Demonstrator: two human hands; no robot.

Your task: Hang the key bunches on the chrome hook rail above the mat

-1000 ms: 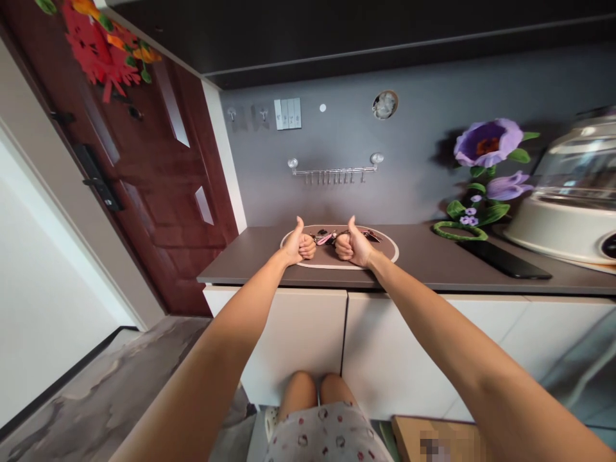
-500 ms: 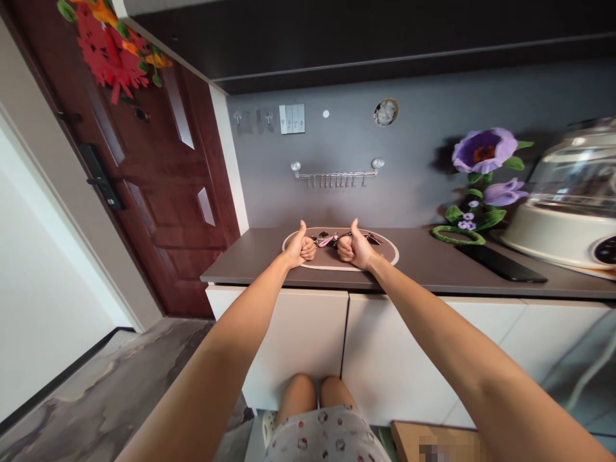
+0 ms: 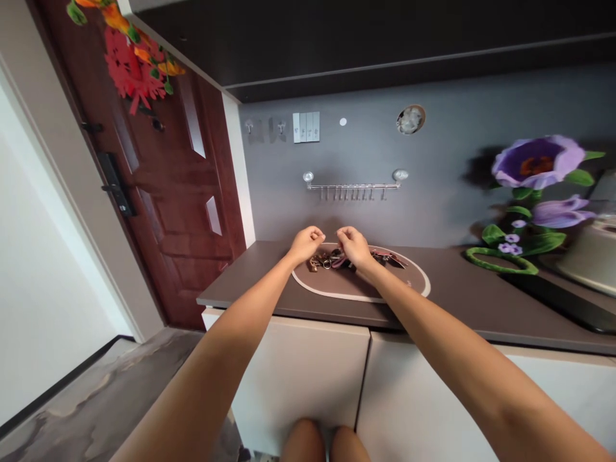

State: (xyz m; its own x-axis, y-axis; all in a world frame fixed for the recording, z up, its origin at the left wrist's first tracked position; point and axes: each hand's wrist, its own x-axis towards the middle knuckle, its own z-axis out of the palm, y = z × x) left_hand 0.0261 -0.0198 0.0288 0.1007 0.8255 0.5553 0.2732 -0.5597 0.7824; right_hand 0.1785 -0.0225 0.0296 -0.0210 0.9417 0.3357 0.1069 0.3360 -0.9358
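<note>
My left hand is above the left end of an oval brown mat with a pale rim. Its fingers are curled in toward the thumb, and nothing shows in them. My right hand is a short way to the right, also with bent fingers and no visible object. Between and below the hands lies a cluster of small metal key-like pieces with a ring. A pinkish strap is among them, partly hidden by my right hand. More small dark items lie to the right of that hand.
A hook rail is on the grey wall behind the mat. Purple artificial flowers and a black phone-like slab are at the right. A dark cabinet overhangs the counter. A brown door is at the left.
Both hands have gone from fists with raised thumbs to loosely bent fingers, with the thumbs lowered. The camera view has shifted, and the counter now looks nearer.
</note>
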